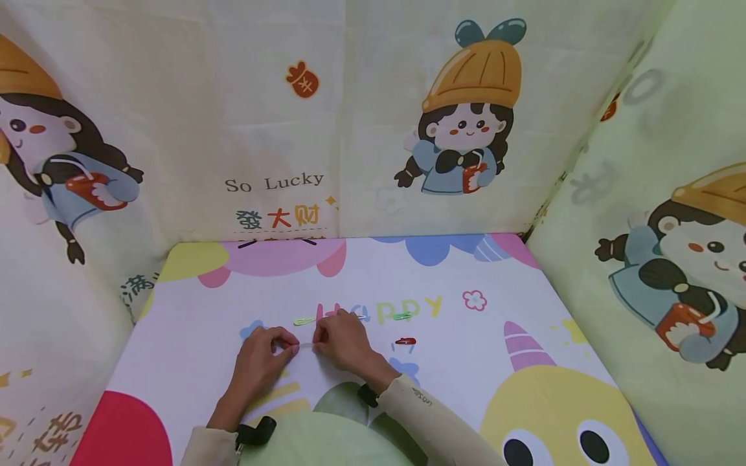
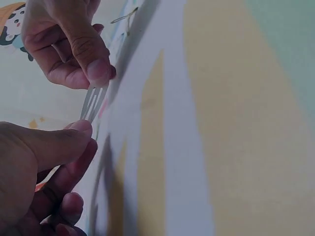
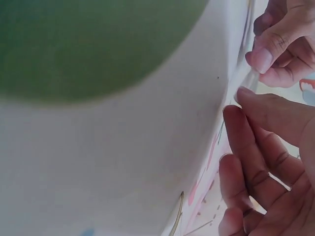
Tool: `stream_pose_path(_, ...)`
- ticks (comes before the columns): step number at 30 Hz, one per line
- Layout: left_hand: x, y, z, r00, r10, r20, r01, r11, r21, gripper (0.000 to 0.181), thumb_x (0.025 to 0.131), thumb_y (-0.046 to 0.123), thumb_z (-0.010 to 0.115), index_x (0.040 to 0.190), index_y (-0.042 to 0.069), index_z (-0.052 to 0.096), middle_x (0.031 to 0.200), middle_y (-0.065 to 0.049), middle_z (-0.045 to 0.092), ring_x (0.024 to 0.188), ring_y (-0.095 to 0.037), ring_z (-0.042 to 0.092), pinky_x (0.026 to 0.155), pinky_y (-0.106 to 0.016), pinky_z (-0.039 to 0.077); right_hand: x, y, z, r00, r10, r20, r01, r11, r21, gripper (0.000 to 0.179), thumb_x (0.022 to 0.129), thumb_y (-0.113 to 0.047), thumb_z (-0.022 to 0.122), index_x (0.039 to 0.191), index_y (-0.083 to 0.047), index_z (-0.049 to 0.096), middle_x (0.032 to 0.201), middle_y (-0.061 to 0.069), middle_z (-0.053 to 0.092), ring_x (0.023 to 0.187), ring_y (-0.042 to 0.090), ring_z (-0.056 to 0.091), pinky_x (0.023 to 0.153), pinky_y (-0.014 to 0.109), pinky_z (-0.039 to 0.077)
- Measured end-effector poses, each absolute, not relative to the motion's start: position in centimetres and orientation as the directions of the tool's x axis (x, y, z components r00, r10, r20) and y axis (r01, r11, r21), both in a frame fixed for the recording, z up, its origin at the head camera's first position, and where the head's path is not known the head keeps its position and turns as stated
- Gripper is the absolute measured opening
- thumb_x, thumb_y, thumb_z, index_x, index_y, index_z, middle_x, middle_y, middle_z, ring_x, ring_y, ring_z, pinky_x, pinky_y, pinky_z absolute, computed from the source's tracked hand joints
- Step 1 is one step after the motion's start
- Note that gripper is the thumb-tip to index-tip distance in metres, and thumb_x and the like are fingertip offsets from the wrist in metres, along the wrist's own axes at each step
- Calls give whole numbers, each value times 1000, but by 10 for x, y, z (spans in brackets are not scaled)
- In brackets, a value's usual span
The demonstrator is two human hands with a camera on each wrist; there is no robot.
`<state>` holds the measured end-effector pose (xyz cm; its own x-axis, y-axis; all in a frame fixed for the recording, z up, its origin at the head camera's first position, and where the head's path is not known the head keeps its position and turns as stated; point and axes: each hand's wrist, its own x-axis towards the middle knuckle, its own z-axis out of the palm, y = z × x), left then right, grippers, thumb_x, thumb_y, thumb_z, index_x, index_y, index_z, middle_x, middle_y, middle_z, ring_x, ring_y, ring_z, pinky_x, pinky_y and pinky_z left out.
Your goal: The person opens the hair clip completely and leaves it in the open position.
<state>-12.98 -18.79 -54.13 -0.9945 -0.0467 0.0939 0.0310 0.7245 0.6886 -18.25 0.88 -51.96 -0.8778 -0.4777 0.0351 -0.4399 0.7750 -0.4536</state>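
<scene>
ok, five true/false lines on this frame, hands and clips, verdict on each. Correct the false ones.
1. The left hand and right hand both pinch a pale slotted piece. True.
2. The two hands touch each other. False: the piece spans a gap between them.
3. The green clip lies farther back than the red clip. True.
4. The red clip lies left of both hands. False: it lies to the right of them.
5. The yellow-green clip lies by the printed yellow y. False: it lies by the pink H.
</scene>
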Motion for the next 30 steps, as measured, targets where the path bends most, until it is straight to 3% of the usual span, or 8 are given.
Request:
stream_pose_path(9,-132,-188,-533,-993,-55,107,41,686,726,10,90,14,84,94,23,83,81,7,72,78,-15,48,69,-27,40,-183,15,-511,-885,-464,43,-393,692,-606,11,91,-19,85,88,-23,75,80,-13,69,80,3,54,77,21,44)
stream_pose_path(15,-132,-191,-530,-989,-19,147,99,649,754,8,92,15,83,96,21,83,84,9,74,77,-9,51,71,-26,43,-184,19,-502,-892,-451,23,-340,638,-691,10,92,-16,84,90,-22,76,84,-10,68,82,5,52,77,22,43)
stream_pose_path(20,-132,-193,-524,-994,1,108,90,567,819,7,95,15,80,101,18,83,87,6,75,75,-9,54,68,-25,44,-186,22,-499,-899,-438,0,-288,592,-752,7,93,-16,82,94,-22,79,84,-10,69,83,6,53,74,23,44)
stream_pose_path(30,-135,-194,-516,-997,1,77,69,468,881,10,97,22,78,105,15,81,90,-3,74,74,-11,54,62,-24,43,-191,26,-493,-889,-454,59,-305,493,-814,5,92,-19,82,96,-23,81,88,-10,73,85,7,57,75,25,45)
